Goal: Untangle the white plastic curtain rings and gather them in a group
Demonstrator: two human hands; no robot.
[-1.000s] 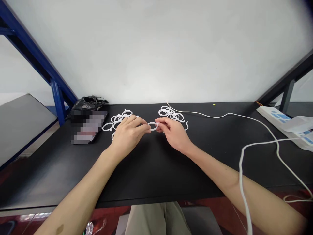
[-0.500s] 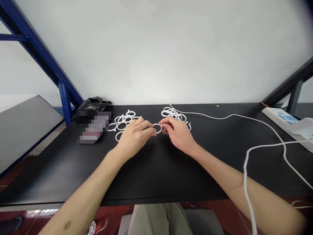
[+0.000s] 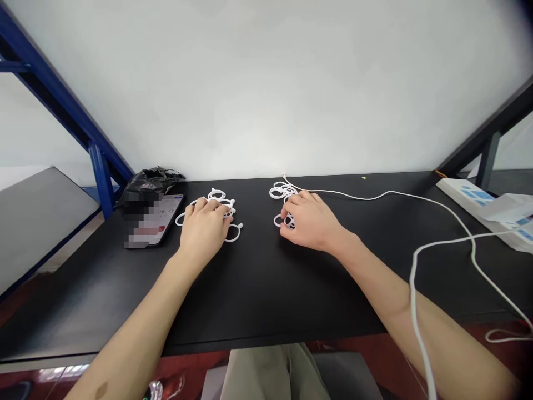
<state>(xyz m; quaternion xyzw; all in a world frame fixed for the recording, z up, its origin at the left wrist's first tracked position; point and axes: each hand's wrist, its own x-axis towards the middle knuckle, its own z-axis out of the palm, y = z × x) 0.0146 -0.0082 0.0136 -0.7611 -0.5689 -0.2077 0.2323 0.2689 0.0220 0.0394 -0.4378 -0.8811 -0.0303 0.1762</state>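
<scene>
The black surface (image 3: 266, 289) spans the view from a blue frame (image 3: 96, 169) at the left to a power strip (image 3: 470, 195) at the far right. A white cable (image 3: 416, 261) runs from the back edge across the right half and loops off the near edge. The left hand (image 3: 204, 230) lies palm down, fingers loosely extended, on the left pile of white rings (image 3: 216, 194); it clasps nothing. The right hand (image 3: 314, 225) rests well apart from it, fingers curled down onto the near rings of the right pile (image 3: 281, 190); whether it grips one cannot be determined. A phone (image 3: 162, 216) lies left of the left pile, with a black bag (image 3: 152, 178) touching it behind. One ring (image 3: 234, 233) lies just beside the left hand, on its right.
</scene>
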